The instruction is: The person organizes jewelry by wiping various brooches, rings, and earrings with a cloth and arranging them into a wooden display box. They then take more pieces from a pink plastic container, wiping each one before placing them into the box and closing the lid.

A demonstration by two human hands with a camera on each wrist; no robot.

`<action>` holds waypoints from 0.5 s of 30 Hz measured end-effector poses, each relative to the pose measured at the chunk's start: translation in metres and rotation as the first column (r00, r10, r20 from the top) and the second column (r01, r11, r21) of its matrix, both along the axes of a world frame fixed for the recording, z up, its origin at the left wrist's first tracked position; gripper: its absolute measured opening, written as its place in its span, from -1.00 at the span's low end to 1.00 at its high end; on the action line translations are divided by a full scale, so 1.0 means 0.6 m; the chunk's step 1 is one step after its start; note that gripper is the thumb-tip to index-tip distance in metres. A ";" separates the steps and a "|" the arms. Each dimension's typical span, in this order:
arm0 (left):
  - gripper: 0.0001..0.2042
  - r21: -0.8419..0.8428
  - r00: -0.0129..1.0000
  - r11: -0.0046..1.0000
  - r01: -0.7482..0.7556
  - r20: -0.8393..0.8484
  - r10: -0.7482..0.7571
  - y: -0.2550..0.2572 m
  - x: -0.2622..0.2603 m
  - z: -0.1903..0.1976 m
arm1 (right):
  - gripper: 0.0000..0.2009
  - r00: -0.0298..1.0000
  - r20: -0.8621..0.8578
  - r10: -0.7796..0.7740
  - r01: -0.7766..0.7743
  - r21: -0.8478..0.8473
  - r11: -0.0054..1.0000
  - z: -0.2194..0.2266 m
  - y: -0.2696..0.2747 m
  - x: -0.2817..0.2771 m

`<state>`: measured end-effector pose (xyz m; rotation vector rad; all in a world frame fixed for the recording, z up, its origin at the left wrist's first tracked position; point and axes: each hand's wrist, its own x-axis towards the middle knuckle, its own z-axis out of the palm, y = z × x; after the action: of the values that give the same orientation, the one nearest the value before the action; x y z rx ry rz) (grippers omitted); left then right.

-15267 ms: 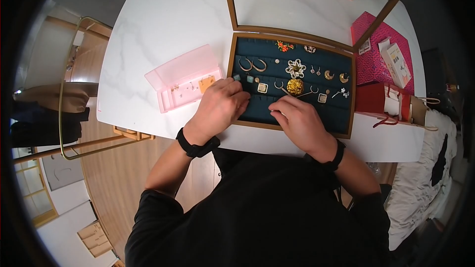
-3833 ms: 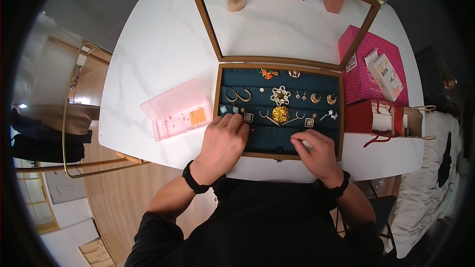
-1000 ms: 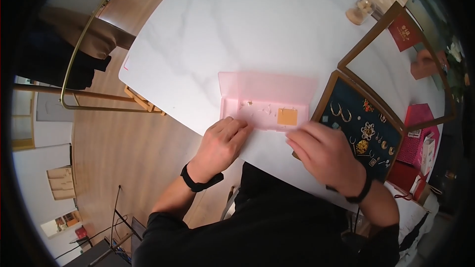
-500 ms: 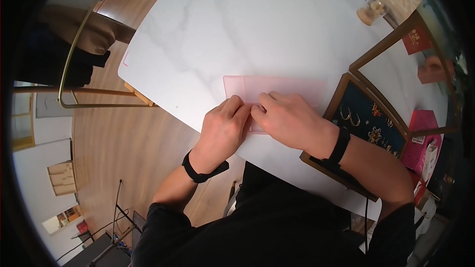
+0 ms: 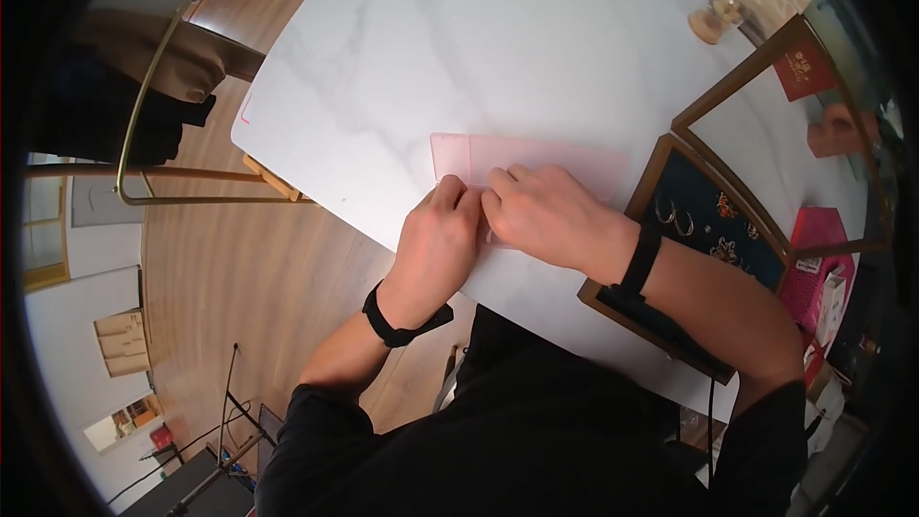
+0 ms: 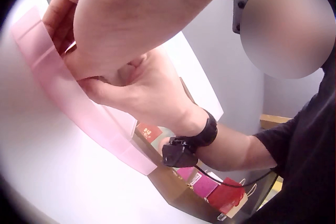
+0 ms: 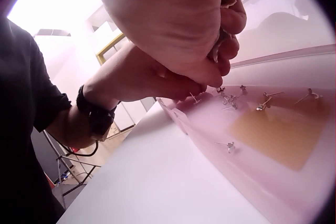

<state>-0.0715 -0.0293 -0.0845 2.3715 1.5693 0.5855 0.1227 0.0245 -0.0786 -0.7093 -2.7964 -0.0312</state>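
A long pink box point(image 7: 210, 155) has its translucent lid point(image 5: 546, 151) raised behind it. Several small earrings point(image 7: 229, 147) and an orange card point(image 7: 278, 134) lie inside, largely hidden by the hands in the head view. My left hand point(image 5: 438, 244) bends its fingers at the box's left end; whether they pinch anything cannot be told. My right hand point(image 5: 555, 218) meets it from the right, fingertips close together. In the right wrist view, its curled fingers hold a small clear thing point(image 7: 216, 49) above the earrings.
To the right, a wooden jewelry case point(image 5: 661, 335) stands with its framed glass lid point(image 5: 742, 72) raised. Earrings and brooches lie on its dark lining. Beyond are a pink patterned box point(image 5: 804, 297) and a glass dome point(image 5: 716, 19). The table's edge point(image 5: 359, 230) runs left of the hands.
Attention has turned from the jewelry case to the pink box. Over the last second my right hand has moved left across the box to meet my left hand, then both have shifted little.
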 end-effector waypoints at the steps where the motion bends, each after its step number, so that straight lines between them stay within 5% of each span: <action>1: -0.86 0.002 1.000 1.000 0.000 0.001 0.000 0.000 0.000 -0.002 | -0.83 1.000 0.001 0.000 0.000 0.002 1.000 0.003 0.000 0.001; 4: -0.87 0.025 0.998 0.999 -0.028 -0.046 0.029 0.002 0.001 -0.003 | -0.86 0.996 0.089 -0.018 0.018 0.008 1.000 0.011 -0.001 0.007; 10: -0.83 0.086 0.972 0.986 -0.143 0.200 0.124 0.005 0.003 0.012 | -0.89 0.985 -0.074 -0.153 0.133 -0.223 0.966 0.030 -0.002 0.050; 12: -0.90 -0.048 0.917 0.992 -0.118 0.378 0.127 0.005 0.005 0.021 | -0.90 0.914 -0.250 -0.320 0.157 -0.511 0.845 0.045 -0.015 0.062; 13: -0.90 -0.035 0.917 0.993 -0.112 0.381 0.117 0.005 0.007 0.026 | -0.90 0.912 -0.253 -0.322 0.162 -0.500 0.851 0.056 -0.022 0.066; 15: -0.93 -0.251 0.825 0.966 -0.061 0.532 0.191 0.003 0.010 0.034 | -0.91 0.818 -0.253 -0.516 0.142 -0.781 0.608 0.075 -0.037 0.072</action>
<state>-0.0658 -0.0274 -0.0639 1.7204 1.4308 0.9645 0.1658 0.0021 -0.0334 -1.2274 -2.0846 1.1178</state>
